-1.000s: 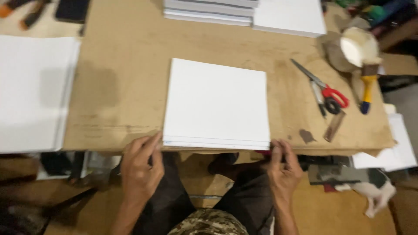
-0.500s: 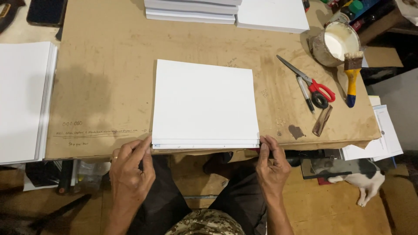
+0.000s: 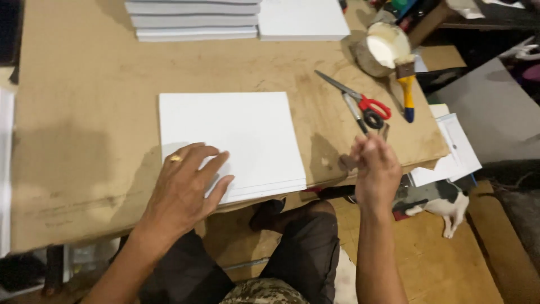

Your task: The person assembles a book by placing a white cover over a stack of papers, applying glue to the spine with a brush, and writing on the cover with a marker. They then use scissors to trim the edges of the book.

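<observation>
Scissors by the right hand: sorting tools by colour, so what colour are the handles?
Red, on the scissors, seen in the head view.

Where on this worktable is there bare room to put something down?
Bare board lies left of the white sheets under the left hand, and between them and the far stack. The right is crowded: scissors, brush, glue pot, right hand.

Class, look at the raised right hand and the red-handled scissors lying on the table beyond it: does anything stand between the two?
Nothing tall blocks the way. The right hand hangs above the table's near edge, and the red-handled scissors lie just past it. Only a small flat brown tool lies on the board between them. The left hand rests on the white square board.
</observation>
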